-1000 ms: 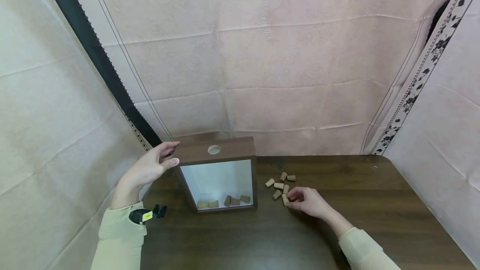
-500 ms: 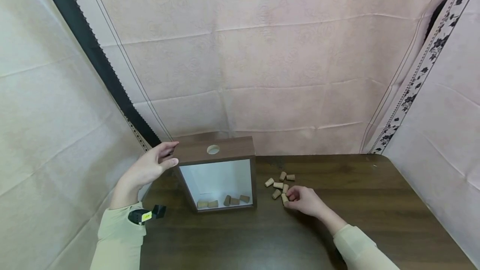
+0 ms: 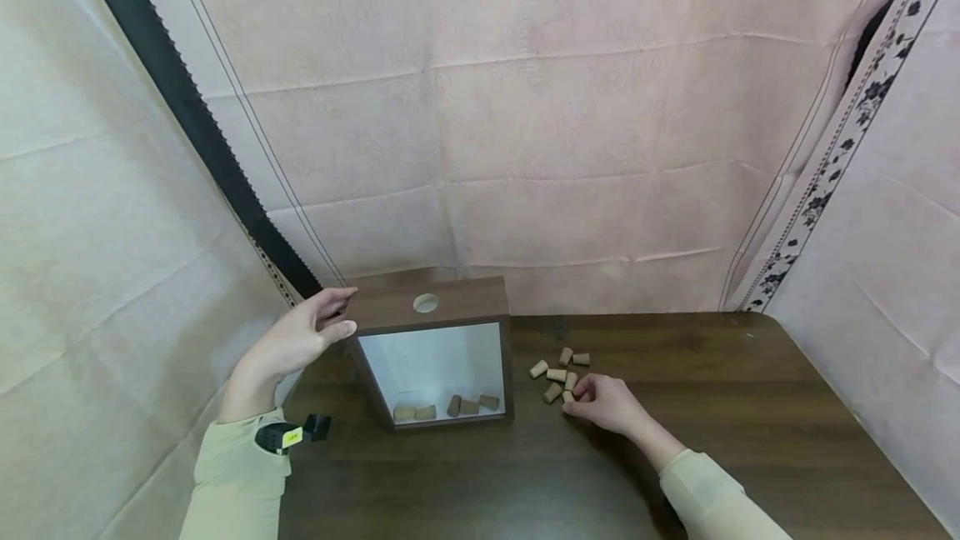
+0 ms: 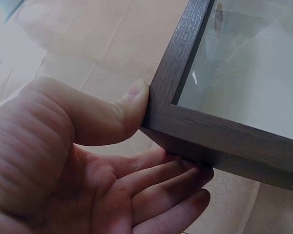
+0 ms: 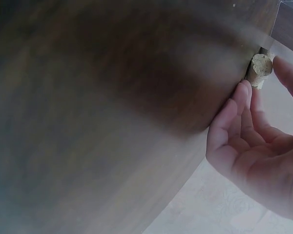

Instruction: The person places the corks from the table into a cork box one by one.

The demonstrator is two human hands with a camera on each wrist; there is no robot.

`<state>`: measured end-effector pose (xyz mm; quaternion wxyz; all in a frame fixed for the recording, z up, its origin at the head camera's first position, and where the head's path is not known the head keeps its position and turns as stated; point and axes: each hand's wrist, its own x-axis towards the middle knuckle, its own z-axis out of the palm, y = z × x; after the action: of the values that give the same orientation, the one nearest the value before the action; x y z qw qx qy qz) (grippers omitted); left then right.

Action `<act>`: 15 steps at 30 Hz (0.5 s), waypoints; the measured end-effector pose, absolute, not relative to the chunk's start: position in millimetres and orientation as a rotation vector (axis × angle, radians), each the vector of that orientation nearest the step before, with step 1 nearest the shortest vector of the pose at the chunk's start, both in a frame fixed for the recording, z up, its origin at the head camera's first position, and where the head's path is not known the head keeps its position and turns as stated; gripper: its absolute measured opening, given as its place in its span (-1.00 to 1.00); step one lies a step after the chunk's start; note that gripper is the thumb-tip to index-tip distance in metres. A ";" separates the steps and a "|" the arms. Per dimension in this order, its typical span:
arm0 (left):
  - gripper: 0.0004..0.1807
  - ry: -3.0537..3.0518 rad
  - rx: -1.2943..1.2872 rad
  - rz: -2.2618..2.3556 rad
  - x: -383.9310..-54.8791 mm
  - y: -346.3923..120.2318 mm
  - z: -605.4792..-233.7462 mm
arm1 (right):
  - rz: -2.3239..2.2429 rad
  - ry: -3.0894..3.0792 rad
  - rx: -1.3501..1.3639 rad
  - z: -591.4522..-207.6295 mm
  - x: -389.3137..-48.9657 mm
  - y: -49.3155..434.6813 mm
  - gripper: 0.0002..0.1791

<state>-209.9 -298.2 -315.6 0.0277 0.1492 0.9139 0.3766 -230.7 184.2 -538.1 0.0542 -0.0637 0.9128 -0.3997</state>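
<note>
Since a second ago, the right hand (image 3: pixel 606 405) has slid a bit left; its thumb and fingers pinch one cork (image 3: pixel 567 397) on the table (image 3: pixel 450 482). Six loose corks (image 3: pixel 557 374) lie beside it, toward the far edge, right of the box (image 3: pixel 472 297). The left hand (image 3: pixel 294 337) holds the box's top left corner.

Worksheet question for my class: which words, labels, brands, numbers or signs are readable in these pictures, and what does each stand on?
Yellow label on the black wrist strap at the left sleeve: dark marks, too small and blurred to read.
No other text can be made out, including on the wooden box and the corks.
</note>
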 end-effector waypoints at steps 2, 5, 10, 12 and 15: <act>-0.26 2.822 0.461 1.165 -210.6 -298.6 -316.1 | -1.207 2.779 -0.189 -537.9 -230.8 184.1 -0.63; -0.26 2.822 0.459 1.167 -211.5 -299.2 -316.5 | -1.198 2.788 -0.189 -537.6 -231.4 184.1 -0.66; -0.24 2.831 0.458 1.145 -211.2 -300.0 -317.1 | -1.184 2.776 -0.192 -537.6 -231.0 184.5 -0.73; -0.25 2.831 0.453 1.140 -210.8 -300.0 -317.1 | -1.177 2.771 -0.197 -537.8 -230.4 184.5 -0.76; -0.25 2.827 0.442 1.144 -210.5 -300.0 -316.9 | -1.168 2.765 -0.210 -537.7 -229.2 184.5 -0.79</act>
<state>-210.5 -300.0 -316.9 0.0301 0.1433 0.9170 0.3710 -229.2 184.5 -537.7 0.0665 -0.0696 0.9169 -0.3873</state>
